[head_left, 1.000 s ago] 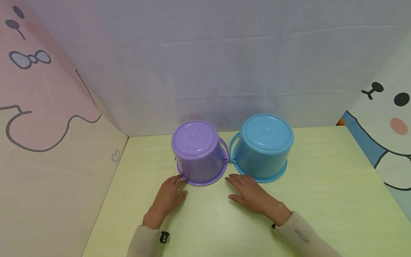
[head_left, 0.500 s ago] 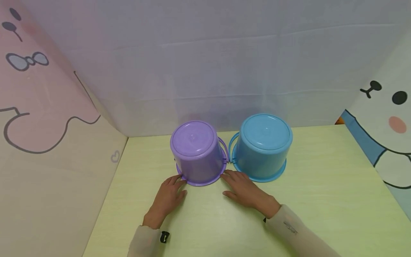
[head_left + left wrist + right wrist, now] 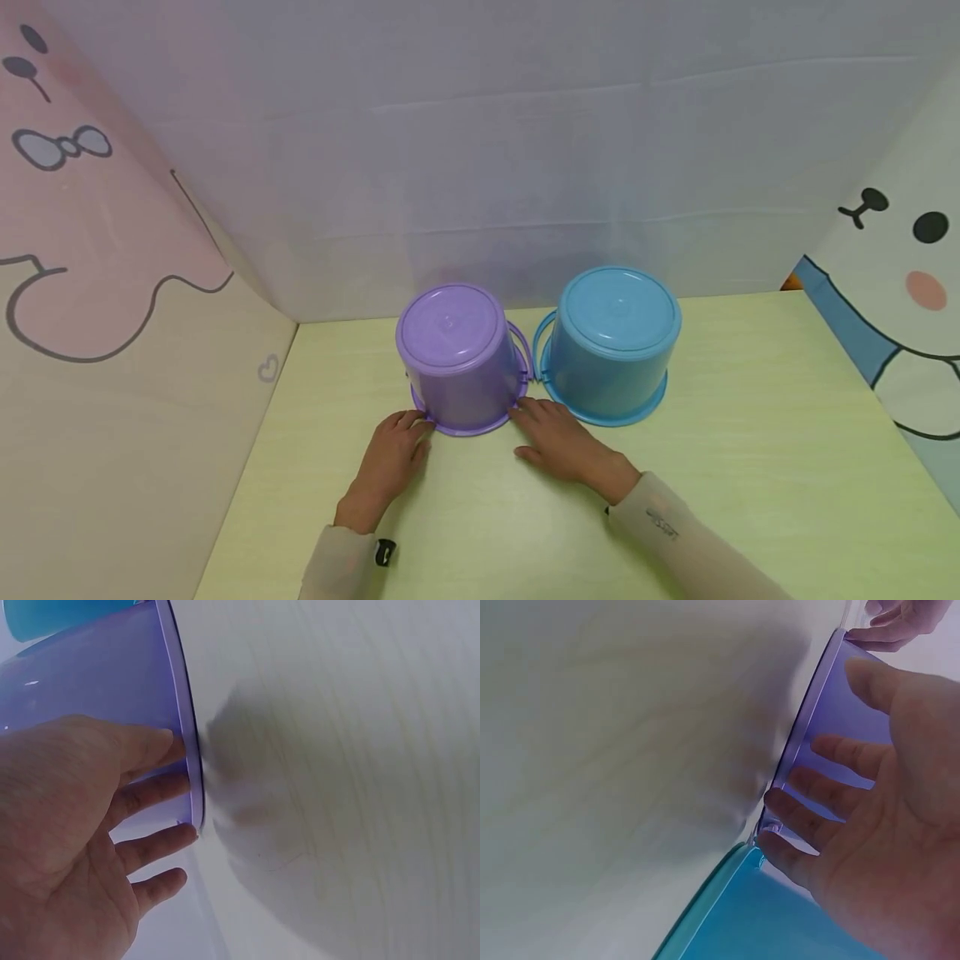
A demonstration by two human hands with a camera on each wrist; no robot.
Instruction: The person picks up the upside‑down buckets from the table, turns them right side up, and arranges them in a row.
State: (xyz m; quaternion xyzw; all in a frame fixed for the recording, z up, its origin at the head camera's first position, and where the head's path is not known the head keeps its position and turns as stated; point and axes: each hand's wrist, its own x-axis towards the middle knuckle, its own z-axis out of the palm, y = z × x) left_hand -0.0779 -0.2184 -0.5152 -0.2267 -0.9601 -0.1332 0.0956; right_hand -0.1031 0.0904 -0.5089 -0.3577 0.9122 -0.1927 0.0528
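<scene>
Upside down on the table, a purple bucket (image 3: 457,358) stands left of a blue bucket (image 3: 618,350). Their handles meet between them. My left hand (image 3: 390,458) lies at the front left of the purple bucket, its extended fingertips at the rim, as the left wrist view also shows (image 3: 75,825). From the other side, my right hand (image 3: 562,442) reaches the purple rim at the front right, just before the blue bucket. In the right wrist view its fingers (image 3: 832,787) are spread and slightly bent near the rim, gripping nothing.
The buckets stand on a pale yellow-green table (image 3: 750,442). A whitish cloth wall (image 3: 525,167) rises close behind them. Printed panels flank the table, a pink one (image 3: 120,208) on the left and a white one with a cartoon face (image 3: 900,308) on the right.
My right hand has moved left and slightly forward, from before the blue bucket to the purple bucket's rim. The left hand stays nearly where it was. Both buckets have kept their places.
</scene>
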